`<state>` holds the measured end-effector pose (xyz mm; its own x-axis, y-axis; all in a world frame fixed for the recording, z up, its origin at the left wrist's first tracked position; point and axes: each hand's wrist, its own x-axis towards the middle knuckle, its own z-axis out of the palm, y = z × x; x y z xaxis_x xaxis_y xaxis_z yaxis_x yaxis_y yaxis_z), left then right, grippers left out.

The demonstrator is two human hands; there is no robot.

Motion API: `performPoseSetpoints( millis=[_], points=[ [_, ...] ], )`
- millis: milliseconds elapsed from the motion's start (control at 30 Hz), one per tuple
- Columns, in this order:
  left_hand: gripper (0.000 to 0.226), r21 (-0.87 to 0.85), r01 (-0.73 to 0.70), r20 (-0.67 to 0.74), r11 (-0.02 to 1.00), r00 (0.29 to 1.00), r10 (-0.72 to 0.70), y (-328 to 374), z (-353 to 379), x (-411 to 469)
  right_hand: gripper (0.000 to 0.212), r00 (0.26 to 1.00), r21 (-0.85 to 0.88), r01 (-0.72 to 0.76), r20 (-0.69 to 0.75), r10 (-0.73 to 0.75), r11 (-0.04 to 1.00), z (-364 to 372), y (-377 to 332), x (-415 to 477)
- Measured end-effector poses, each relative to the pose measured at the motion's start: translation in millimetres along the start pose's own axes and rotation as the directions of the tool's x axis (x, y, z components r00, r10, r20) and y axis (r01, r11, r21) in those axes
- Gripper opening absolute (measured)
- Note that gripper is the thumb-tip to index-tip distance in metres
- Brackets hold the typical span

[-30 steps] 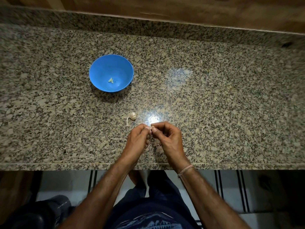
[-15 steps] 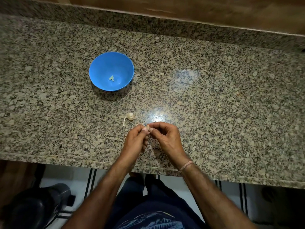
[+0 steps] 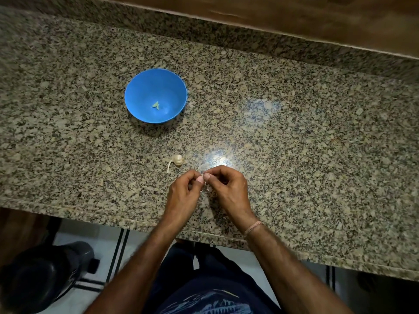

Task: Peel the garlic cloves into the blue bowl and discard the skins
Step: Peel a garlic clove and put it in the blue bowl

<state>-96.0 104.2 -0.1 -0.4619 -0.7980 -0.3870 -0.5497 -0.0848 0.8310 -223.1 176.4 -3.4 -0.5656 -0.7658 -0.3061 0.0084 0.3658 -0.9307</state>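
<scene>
Far left, on the floor below the counter edge: a dark rounded container (image 3: 40, 275), blurred.

Speckled granite counter (image 3: 317, 143): carries every item below.

Blue bowl (image 3: 145, 87): upright on the counter, left of centre and well back from your hands. Inside, near the bottom, lie peeled cloves (image 3: 156, 105), small and pale yellow-green; you cannot count them for certain.

Garlic bulb (image 3: 177, 160): on the counter between the bowl and your hands, just beyond your left hand and apart from it, with a thin pale stem curling toward you.

Left hand (image 3: 183, 193): fingers curled, thumb and fingertips pinching a garlic clove (image 3: 207, 188), which is held just above the counter near its front edge and is mostly hidden by your fingers.

Right hand (image 3: 229, 189): fingers curled likewise, thumb tip touching the left thumb tip, pinching the same clove from the other side.

Right wrist: a thin pale thread band (image 3: 252, 227).

Back edge: a granite upstand with a wooden surface (image 3: 317, 21) behind it.
</scene>
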Motion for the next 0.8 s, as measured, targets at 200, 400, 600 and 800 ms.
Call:
performPoseSetpoints(
  millis=[200, 400, 600, 800],
  points=[
    [0.02, -0.366, 0.21, 0.109, 0.907, 0.977, -0.182, -5, 1, 3, 0.009, 0.998, 0.11, -0.05, 0.04, 0.046, 0.993, -1, 3, 2],
    [0.022, -0.375, 0.307, 0.074, 0.874, 0.95, -0.302, -2, 2, 3, 0.01, 0.996, 0.157, -0.075, 0.058, 0.067, 0.985, 0, 2, 0],
    [0.005, 0.032, 0.158, -0.188, 0.987, 0.971, -0.149, 4, 0, 0, 0.009, 0.991, 0.243, -0.137, 0.034, 0.133, 0.96, -1, 1, -1],
    [0.012, 0.122, 0.011, -0.179, 0.992, 0.984, 0.012, 7, 3, -2, 0.01, 0.989, 0.264, -0.148, 0.048, 0.141, 0.953, 1, 0, -1]
  ],
)
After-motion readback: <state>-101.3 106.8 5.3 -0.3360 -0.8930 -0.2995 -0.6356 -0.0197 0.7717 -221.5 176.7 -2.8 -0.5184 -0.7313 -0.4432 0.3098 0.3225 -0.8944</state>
